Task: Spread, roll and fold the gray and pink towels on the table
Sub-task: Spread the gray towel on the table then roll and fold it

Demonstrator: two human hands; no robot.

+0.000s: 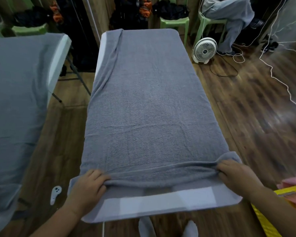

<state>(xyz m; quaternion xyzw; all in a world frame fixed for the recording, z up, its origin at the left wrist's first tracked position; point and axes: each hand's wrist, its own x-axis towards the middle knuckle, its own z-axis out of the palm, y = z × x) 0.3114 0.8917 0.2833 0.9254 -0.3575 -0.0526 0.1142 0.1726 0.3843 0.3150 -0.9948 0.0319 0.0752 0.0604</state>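
Dim, soft light — edges warped, blurred.

I have one view only, from the head camera, so nothing is shared with a second view. It sits above the near end of the tabletop and faces forward and steeply down along its length. The lens is wide: straight edges bow, and the far end looks narrower than the near end. The hands, left and right, sit close under the camera at the lower edge of the picture, with both forearms entering from the bottom corners. On the left I see part of a second table; on the right the floor and a fan lie farther off.
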